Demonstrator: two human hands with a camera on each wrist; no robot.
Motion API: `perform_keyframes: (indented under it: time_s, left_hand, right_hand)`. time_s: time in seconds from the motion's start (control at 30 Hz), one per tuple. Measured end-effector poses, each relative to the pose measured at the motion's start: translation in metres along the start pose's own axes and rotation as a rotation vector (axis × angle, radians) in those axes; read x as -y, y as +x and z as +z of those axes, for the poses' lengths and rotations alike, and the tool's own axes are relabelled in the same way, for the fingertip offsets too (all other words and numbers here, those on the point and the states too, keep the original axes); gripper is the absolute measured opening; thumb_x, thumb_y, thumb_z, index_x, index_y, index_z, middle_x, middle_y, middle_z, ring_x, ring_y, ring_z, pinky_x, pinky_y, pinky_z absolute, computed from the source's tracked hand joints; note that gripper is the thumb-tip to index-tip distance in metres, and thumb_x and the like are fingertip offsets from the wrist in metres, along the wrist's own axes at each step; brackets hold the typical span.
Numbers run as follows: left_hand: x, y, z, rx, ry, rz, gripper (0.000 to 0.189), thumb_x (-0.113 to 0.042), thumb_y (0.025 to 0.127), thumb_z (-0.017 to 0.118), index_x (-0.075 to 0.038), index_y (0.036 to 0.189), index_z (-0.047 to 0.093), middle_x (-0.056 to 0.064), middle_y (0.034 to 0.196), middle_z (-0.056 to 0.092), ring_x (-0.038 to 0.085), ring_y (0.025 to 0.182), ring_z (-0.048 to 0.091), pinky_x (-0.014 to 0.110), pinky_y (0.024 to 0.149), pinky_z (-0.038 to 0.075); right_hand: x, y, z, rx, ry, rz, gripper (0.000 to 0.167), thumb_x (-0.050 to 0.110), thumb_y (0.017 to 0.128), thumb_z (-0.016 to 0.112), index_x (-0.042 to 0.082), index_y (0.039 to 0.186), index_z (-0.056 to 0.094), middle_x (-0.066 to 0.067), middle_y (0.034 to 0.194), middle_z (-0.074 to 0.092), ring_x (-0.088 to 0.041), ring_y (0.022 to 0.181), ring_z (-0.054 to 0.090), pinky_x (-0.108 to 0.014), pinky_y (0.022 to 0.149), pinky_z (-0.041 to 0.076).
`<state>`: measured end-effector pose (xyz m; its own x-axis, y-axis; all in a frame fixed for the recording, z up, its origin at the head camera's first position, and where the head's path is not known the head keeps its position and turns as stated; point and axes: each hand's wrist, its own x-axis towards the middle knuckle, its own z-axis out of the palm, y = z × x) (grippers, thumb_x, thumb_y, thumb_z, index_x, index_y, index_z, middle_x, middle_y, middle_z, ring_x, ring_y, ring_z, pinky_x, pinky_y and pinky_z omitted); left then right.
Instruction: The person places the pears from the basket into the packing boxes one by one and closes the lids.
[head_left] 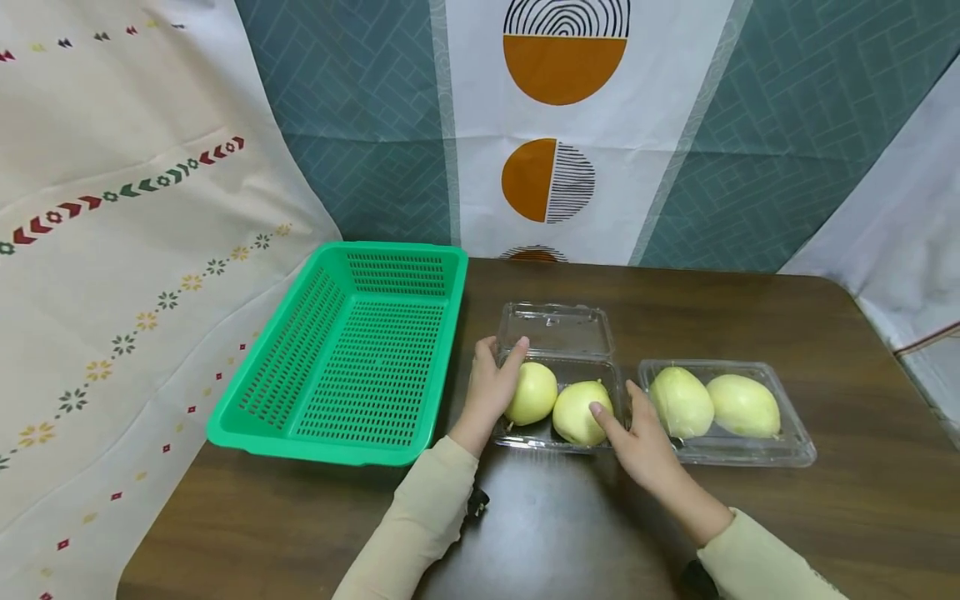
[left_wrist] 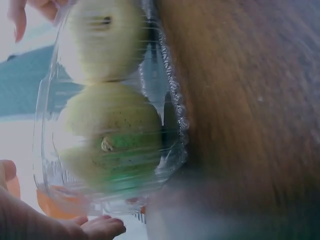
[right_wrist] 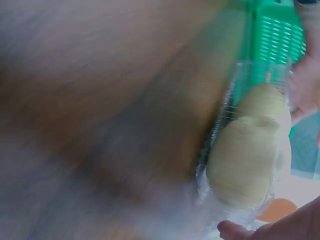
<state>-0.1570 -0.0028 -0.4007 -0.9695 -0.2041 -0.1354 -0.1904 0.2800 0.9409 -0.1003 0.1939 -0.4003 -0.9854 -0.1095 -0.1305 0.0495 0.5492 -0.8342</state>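
Note:
Two round, pale yellow-green pears, a left one [head_left: 532, 393] and a right one [head_left: 581, 412], sit side by side in a clear plastic clamshell box [head_left: 517, 437]. Its lid [head_left: 558, 328] is folded back, away from the person. My left hand [head_left: 491, 383] is at the box's left end, thumb raised near the left pear; its fingers [left_wrist: 102, 229] reach out at that end in the left wrist view. At the right end is my right hand [head_left: 643, 437], thumb extended over the right pear's edge. Neither hand is curled round a pear.
Right of the hands, a second clear plastic box [head_left: 787, 450] holds two more yellow-green pears [head_left: 742, 406]. A green perforated basket [head_left: 330, 450] stands on the left of the brown wooden table [head_left: 540, 533]. Patterned cloths [head_left: 360, 125] hang behind and at the sides.

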Motion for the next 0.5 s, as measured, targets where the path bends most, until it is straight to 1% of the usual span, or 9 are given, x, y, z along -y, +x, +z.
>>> perform_keyframes:
  time_s: [0.1,0.17,0.2,0.27,0.37,0.43,0.5]
  left_hand:
    - [0.003,0.004,-0.001,0.032,-0.072,-0.042,0.07,-0.049,0.093,0.05,0.001,0.139,0.034,0.023,0.145,0.038,0.036,0.136,0.036,0.05,0.111,0.028]
    - [0.005,0.005,-0.001,0.046,-0.099,-0.059,0.07,-0.049,0.094,0.048,0.002,0.14,0.033,0.022,0.147,0.037,0.036,0.136,0.035,0.049,0.112,0.028]
    - [0.005,0.006,0.0,0.047,-0.106,-0.06,0.07,-0.049,0.095,0.047,0.002,0.14,0.033,0.023,0.146,0.037,0.036,0.136,0.035,0.048,0.112,0.028]
    - [0.007,0.007,0.001,0.049,-0.117,-0.06,0.07,-0.049,0.095,0.045,0.003,0.141,0.033,0.024,0.146,0.037,0.037,0.136,0.036,0.048,0.112,0.028]
    - [0.008,0.009,0.002,0.039,-0.11,-0.054,0.069,-0.049,0.097,0.041,0.004,0.14,0.033,0.024,0.145,0.039,0.037,0.135,0.036,0.049,0.111,0.028]
    - [0.009,0.01,0.002,0.025,-0.103,-0.04,0.066,-0.048,0.098,0.038,0.005,0.139,0.036,0.024,0.143,0.041,0.038,0.134,0.038,0.05,0.111,0.029]
    - [0.009,0.012,0.003,0.008,-0.092,-0.021,0.064,-0.047,0.1,0.033,0.005,0.137,0.039,0.024,0.14,0.044,0.038,0.132,0.039,0.051,0.109,0.03]
  right_hand:
    - [0.003,0.007,-0.006,0.025,0.159,0.072,0.076,0.037,0.102,0.037,-0.013,0.146,0.001,-0.036,0.151,0.005,-0.051,0.139,0.013,-0.057,0.112,0.018]
    - [0.005,0.01,-0.01,0.04,0.236,0.121,0.077,0.042,0.102,0.031,-0.009,0.147,-0.003,-0.033,0.153,0.001,-0.048,0.141,0.008,-0.057,0.113,0.014]
    - [0.006,0.012,-0.011,0.04,0.262,0.144,0.077,0.045,0.102,0.028,-0.007,0.148,-0.004,-0.031,0.154,0.001,-0.048,0.141,0.008,-0.057,0.114,0.013]
    - [0.008,0.017,-0.014,0.033,0.308,0.171,0.077,0.048,0.101,0.024,-0.006,0.149,-0.003,-0.029,0.155,0.002,-0.047,0.141,0.008,-0.056,0.115,0.012]
    - [0.01,0.025,-0.019,0.051,0.38,0.194,0.078,0.052,0.1,0.018,-0.005,0.149,-0.005,-0.028,0.155,0.0,-0.045,0.143,0.007,-0.053,0.116,0.011]
    - [0.011,0.032,-0.023,0.08,0.426,0.199,0.08,0.054,0.099,0.014,-0.005,0.148,-0.008,-0.028,0.155,-0.003,-0.043,0.144,0.003,-0.051,0.117,0.009]
    - [0.011,0.038,-0.028,0.127,0.466,0.213,0.083,0.058,0.097,0.011,-0.003,0.148,-0.013,-0.026,0.156,-0.008,-0.04,0.144,-0.002,-0.05,0.117,0.006]
